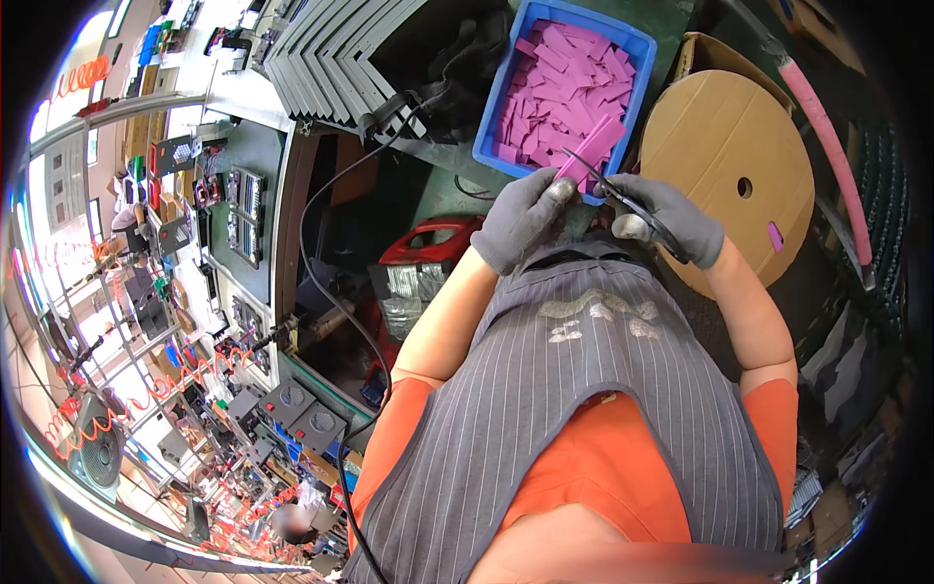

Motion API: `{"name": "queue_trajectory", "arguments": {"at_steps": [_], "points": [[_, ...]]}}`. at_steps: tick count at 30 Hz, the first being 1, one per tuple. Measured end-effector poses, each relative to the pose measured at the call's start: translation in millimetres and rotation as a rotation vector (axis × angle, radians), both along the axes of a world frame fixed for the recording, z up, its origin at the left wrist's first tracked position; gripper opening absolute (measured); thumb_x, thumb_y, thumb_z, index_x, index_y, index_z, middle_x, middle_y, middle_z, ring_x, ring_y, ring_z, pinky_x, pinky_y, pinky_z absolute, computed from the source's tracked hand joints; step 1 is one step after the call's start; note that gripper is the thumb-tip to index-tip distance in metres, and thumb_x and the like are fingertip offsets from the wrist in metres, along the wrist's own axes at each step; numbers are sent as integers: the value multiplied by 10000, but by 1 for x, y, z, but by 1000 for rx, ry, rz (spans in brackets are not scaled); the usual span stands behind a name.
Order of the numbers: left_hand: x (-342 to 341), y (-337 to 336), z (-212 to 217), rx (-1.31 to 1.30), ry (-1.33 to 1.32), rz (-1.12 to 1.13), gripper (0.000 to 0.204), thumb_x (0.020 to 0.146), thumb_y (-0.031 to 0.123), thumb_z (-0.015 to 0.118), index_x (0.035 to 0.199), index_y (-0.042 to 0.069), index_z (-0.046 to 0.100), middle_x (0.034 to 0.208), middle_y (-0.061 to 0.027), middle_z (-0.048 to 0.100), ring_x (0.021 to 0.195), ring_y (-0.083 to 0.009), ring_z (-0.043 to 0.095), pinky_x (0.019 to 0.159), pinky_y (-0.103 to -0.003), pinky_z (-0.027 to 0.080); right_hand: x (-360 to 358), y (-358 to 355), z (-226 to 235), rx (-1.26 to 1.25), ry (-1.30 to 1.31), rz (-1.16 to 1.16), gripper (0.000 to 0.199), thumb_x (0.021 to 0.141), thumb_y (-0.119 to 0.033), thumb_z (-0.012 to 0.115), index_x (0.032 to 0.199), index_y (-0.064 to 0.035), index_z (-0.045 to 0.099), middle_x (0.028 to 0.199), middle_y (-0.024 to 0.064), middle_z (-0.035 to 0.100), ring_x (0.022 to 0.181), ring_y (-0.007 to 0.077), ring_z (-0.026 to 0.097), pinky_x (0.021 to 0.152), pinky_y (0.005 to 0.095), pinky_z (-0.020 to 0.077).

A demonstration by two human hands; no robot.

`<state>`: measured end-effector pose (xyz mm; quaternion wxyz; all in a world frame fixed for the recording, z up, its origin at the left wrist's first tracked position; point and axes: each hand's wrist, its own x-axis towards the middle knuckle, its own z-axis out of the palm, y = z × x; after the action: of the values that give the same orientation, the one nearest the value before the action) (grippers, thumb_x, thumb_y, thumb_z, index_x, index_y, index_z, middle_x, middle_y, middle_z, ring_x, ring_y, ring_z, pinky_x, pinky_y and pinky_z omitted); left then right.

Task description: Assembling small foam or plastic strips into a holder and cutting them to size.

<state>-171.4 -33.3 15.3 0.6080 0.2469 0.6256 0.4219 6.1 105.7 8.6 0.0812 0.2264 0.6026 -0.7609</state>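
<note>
My left hand, in a grey glove, pinches the lower end of a flat pink strip between thumb and fingers. In my right hand, also gloved in grey, is a pair of dark-handled scissors. Their blades reach left across the strip, just beyond my left fingertips. Both hands are over the near edge of a blue plastic bin, which holds a heap of small pink pieces. My right fingers partly hide the scissor handles.
Right of the bin lies a round cardboard disc with a centre hole and one pink scrap. Beyond it runs a pink-wrapped tube. Stacked grey angled profiles stand to the left. A black cable hangs beside my left arm, near a red object.
</note>
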Motion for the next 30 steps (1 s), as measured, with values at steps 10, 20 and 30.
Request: {"name": "queue_trajectory", "arguments": {"at_steps": [10,20,30], "points": [[-1,3,-2,-11,-40,16,309,924,339,474,876,48,567,686,24,468,578,-47,419,493,-184,345,2,-2,-8,4,50,-46,655,711,-404,722,1184,-1,517,906,20,549,830,103,509,774,244,415],[-15,16,-26,-111,-57,-28,298,925,322,467,904,39,559,672,-2,466,550,-77,433,450,-221,361,-4,9,-37,30,-224,-14,202,822,-220,617,907,-36,616,655,10,569,515,58,490,455,189,381],[-10,-7,-20,-109,-31,-108,332,919,361,475,944,38,548,708,-9,497,572,-71,464,461,-219,380,-2,16,-28,-195,65,-370,315,806,-156,644,1070,-34,523,782,48,608,618,98,565,540,210,440]]}}
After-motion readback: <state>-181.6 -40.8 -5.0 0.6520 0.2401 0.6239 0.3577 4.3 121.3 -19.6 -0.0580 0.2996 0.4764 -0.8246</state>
